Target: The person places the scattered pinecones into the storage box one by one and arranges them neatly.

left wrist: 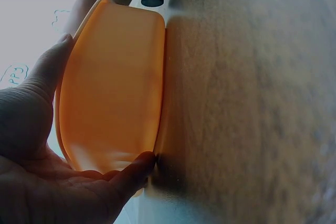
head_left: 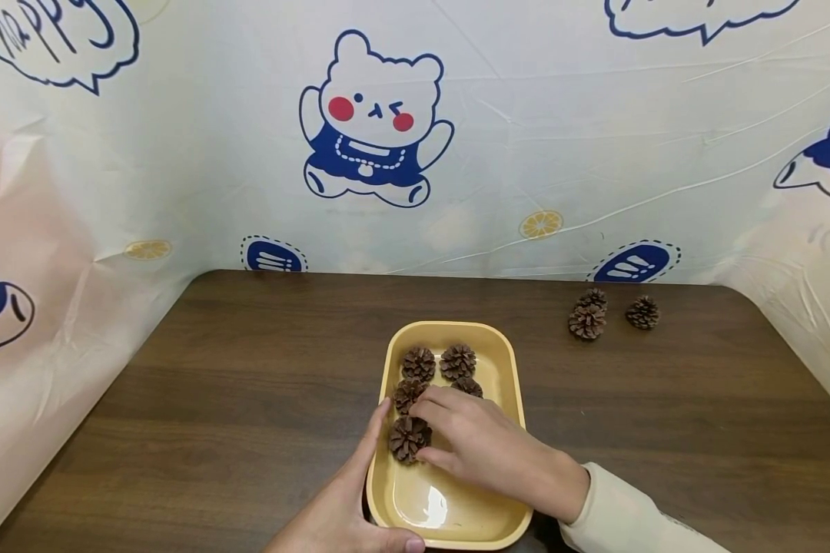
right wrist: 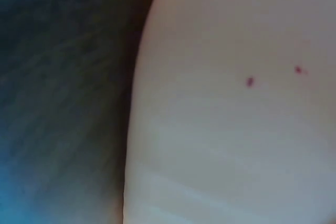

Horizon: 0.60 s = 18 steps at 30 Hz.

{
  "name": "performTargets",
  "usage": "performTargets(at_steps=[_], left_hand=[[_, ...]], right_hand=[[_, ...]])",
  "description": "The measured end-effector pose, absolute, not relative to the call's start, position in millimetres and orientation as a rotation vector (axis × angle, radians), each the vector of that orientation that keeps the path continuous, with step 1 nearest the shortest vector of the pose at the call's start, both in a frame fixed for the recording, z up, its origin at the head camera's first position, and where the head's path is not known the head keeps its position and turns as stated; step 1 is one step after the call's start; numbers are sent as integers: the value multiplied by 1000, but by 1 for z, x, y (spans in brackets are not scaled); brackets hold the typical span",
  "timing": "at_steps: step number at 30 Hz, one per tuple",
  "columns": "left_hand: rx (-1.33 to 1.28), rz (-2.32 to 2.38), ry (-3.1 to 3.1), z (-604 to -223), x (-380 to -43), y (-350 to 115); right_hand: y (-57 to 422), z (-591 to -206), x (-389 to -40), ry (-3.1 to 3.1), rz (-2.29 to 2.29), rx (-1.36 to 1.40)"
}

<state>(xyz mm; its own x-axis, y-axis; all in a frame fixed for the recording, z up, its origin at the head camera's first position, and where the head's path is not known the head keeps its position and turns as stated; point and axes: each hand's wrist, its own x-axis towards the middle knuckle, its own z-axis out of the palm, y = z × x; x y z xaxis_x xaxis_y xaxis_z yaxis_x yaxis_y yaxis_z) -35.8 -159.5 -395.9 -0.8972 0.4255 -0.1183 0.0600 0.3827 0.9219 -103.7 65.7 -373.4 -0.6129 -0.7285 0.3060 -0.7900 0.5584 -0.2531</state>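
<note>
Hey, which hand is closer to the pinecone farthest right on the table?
Right. The right hand reaches into the yellow tray, left of that pinecone; the left hand holds the tray's near left corner, farther off.

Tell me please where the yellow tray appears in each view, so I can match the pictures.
Head: yellow tray, at lower centre.
Left wrist: its side wall, orange-looking, left of centre.
Right wrist: not in it.
Shared landmark: the left hand, touching the tray in the head and left wrist views.
</note>
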Motion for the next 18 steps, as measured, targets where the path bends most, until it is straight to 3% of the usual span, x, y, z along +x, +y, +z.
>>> performTargets(at_steps=[18], left_hand=[[361,1528,2259,-396,-36,-159]], right_hand=[[87,-364,-110,-2504,568,1222]])
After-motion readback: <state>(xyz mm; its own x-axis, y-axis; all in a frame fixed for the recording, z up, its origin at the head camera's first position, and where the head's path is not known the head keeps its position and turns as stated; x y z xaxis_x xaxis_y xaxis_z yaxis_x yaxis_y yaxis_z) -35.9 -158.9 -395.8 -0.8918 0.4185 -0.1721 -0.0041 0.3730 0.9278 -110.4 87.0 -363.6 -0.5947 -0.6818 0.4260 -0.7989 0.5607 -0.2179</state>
